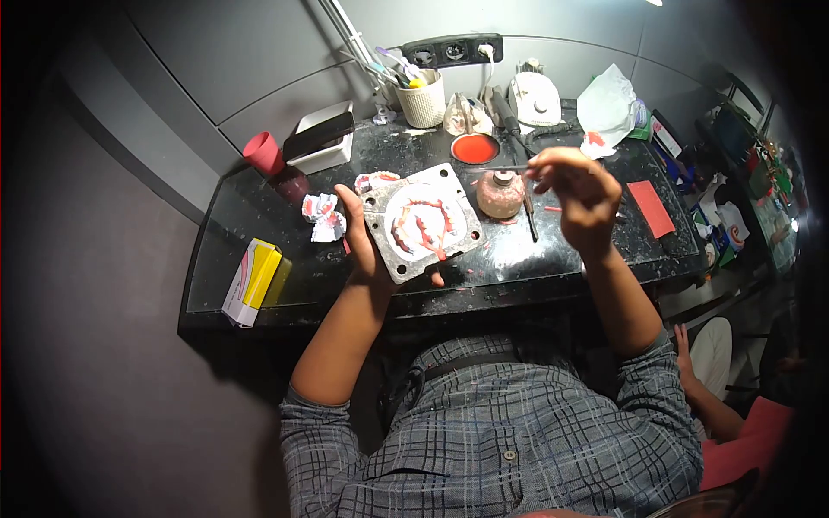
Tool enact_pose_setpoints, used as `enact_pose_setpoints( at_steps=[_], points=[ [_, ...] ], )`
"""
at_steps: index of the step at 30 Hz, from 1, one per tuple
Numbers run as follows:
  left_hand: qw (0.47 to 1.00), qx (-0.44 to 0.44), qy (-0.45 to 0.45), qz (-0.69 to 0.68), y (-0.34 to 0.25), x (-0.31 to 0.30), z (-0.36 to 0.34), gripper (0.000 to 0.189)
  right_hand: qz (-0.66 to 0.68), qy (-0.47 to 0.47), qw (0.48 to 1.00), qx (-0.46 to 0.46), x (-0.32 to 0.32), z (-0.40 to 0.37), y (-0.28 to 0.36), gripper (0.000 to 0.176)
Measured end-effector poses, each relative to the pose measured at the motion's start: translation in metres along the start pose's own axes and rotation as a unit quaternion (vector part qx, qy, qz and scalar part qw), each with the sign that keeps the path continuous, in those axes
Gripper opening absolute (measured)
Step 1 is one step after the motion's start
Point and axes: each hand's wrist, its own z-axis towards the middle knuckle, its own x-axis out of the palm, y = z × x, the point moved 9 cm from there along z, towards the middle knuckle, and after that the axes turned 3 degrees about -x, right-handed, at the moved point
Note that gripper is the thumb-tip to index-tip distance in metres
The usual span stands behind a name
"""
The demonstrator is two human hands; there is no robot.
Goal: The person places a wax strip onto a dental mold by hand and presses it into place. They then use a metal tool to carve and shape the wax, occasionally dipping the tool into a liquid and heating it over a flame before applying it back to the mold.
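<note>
My left hand (364, 250) supports a square metal dental flask half (399, 269) from its left side and below, tilted toward me. White plaster (406, 207) fills its round middle, with pink-red wax (423, 226) in an arch and strips on top. Raised to the right, my right hand (580, 194) pinches a thin metal wax instrument (509, 167) that points left. Its shaft passes just above the neck of a round spirit lamp (501, 197); I cannot make out a flame. A round dish of red wax (475, 148) lies behind the lamp.
Plaster pieces with pink wax (325, 216) and a yellow-white box (252, 283) lie left. Behind are a red cup (263, 154), a white tray (344, 148) and a tool holder (423, 105). A dark-handled tool (530, 217) and red wax sheet (650, 209) lie right. Another person's arm (712, 410) shows lower right.
</note>
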Motion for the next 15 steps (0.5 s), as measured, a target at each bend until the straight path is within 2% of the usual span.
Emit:
enact_pose_setpoints(
  at_steps=[1,2,3,6,8,9,11,15],
  points=[
    [1.0,0.001,-0.017,0.012,0.0,-0.001,0.0,0.118,-0.14,0.069,0.98,-0.122,0.015,0.001,0.023,0.015],
    [0.999,0.002,-0.033,0.024,-0.001,-0.003,0.0,0.118,-0.158,0.11,0.963,-0.188,0.031,-0.004,0.038,0.015],
    [0.999,0.003,-0.034,0.024,-0.001,-0.003,0.0,0.118,-0.146,0.139,0.958,-0.202,0.044,-0.012,0.045,0.017],
    [0.999,-0.004,-0.023,0.044,-0.001,-0.002,0.0,0.119,-0.216,0.252,0.88,-0.34,0.077,-0.038,0.061,0.026],
    [0.999,-0.011,-0.04,0.035,0.001,-0.01,0.0,0.119,-0.241,0.277,0.837,-0.405,0.086,-0.052,0.061,0.035],
    [0.999,-0.011,-0.04,0.035,0.0,-0.015,0.0,0.119,-0.262,0.288,0.823,-0.414,0.087,-0.058,0.055,0.044],
    [0.999,-0.029,0.036,-0.019,0.001,-0.008,0.0,0.107,-0.264,0.299,0.822,-0.406,0.087,-0.064,0.048,0.046],
    [0.999,-0.015,0.037,-0.025,-0.002,-0.007,0.0,0.104,-0.266,0.324,0.814,-0.403,0.09,-0.069,0.045,0.051]
  ],
)
